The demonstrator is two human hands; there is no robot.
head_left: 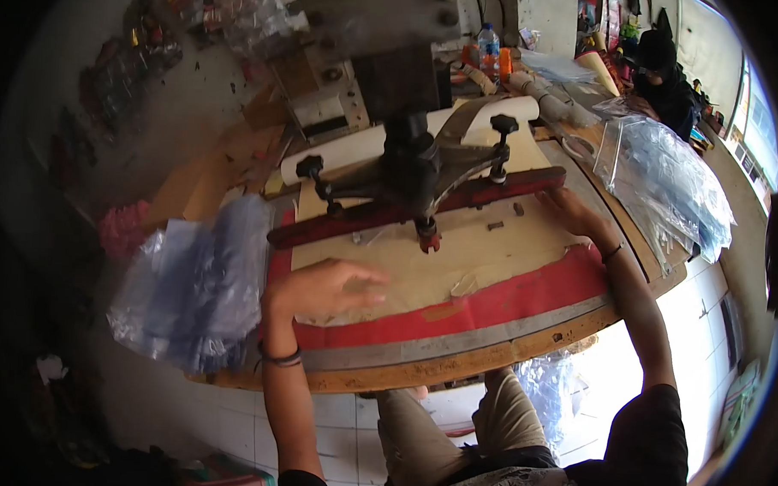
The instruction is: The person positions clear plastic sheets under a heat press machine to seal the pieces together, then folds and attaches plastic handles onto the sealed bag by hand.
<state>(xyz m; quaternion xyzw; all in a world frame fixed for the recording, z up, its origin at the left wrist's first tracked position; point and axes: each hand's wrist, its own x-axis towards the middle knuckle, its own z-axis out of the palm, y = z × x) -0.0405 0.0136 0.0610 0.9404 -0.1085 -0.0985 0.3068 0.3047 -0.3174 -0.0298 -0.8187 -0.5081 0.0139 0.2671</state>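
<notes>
Over the left part of the cream sheet hovers my left hand, fingers apart and slightly blurred, holding nothing. My right hand is at the right end of a long red bar, its fingers spread beside or against the bar. The bar hangs under a black press head with black knobs. A red sheet lies along the front of the cream one. Small dark pieces and a scrap of clear plastic rest on the cream sheet.
Clear plastic sheets lie in a pile at the left and another at the right. Scissors, a white roll and a bottle are farther back. Another person sits at the back right.
</notes>
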